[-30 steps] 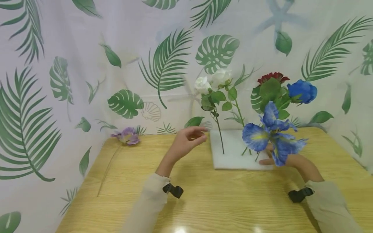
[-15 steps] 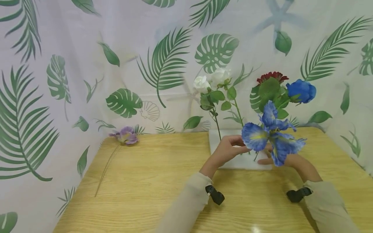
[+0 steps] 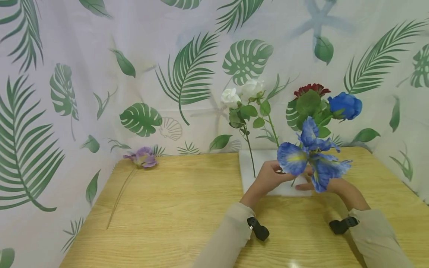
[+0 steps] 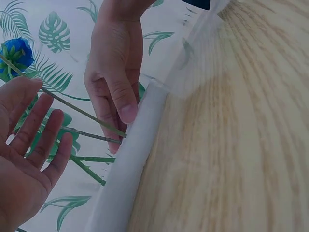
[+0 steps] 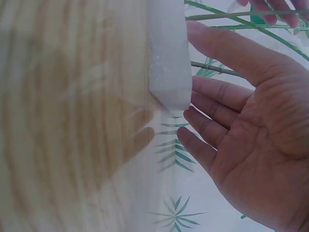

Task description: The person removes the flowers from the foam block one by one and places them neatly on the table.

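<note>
A blue iris (image 3: pixel 321 165) stands tilted in a white foam block (image 3: pixel 247 175). My left hand (image 3: pixel 267 178) is at its stem behind the petals; in the left wrist view the left fingers (image 4: pixel 50 140) are spread and nearly straight, next to the thin green stem (image 4: pixel 89 115). Whether the left thumb touches the stem is hidden. My right hand (image 3: pixel 342 188) rests at the block's front right, thumb on the foam, the other fingers (image 5: pixel 212 99) straight along its edge. White roses (image 3: pixel 230 97), a blue rose (image 3: pixel 346 106) and a red flower (image 3: pixel 311 89) also stand in the block.
A purple flower (image 3: pixel 145 157) with a long stem lies on the wooden table (image 3: pixel 161 216) at the left. Behind the table hangs a white cloth (image 3: pixel 194 22) printed with green leaves. Each wrist wears a black strap with a small camera (image 3: pixel 259 230).
My left hand has moved right, from left of the foam block to the iris stem. My right hand has stayed at the block. The flowers keep their places.
</note>
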Demonstrator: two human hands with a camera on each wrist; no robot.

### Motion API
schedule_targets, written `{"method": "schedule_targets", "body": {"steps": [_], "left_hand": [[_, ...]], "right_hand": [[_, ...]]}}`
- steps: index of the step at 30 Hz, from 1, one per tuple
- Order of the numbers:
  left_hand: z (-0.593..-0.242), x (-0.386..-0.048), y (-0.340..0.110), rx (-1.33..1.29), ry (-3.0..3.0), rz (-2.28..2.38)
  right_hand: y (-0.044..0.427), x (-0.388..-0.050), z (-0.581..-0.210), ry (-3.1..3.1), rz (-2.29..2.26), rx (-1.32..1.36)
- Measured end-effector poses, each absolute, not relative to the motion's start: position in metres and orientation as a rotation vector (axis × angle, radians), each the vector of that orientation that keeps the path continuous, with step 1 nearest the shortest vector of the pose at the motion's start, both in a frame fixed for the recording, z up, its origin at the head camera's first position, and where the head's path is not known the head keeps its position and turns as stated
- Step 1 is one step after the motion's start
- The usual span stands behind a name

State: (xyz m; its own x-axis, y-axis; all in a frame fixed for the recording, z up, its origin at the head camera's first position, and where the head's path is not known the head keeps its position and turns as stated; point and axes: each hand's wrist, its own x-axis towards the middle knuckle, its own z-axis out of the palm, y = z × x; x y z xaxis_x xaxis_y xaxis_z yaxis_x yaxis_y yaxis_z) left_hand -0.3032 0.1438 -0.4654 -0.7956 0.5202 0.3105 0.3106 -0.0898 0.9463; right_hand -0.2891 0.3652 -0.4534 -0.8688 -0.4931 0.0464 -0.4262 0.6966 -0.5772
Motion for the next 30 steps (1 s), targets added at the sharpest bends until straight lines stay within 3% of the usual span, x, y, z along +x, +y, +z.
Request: {"method": "schedule_targets", "body": {"steps": [7,23,30], "left_hand": [[-0.469,-0.302,0.148,0.972,2.028,1.992],[-0.473,-0.302,0.148,1.031,2.156,1.93],[-0.477,-0.301,0.153,1.016,2.186,1.95]], "right_hand": [[0.369,-0.286,-0.463,2.867,-0.97,-0.972],[0.365,-0.288,-0.457,2.88,-0.894,-0.795],[0.386,-0.309,-0.488,2.885,-0.896,-0.938]]}}
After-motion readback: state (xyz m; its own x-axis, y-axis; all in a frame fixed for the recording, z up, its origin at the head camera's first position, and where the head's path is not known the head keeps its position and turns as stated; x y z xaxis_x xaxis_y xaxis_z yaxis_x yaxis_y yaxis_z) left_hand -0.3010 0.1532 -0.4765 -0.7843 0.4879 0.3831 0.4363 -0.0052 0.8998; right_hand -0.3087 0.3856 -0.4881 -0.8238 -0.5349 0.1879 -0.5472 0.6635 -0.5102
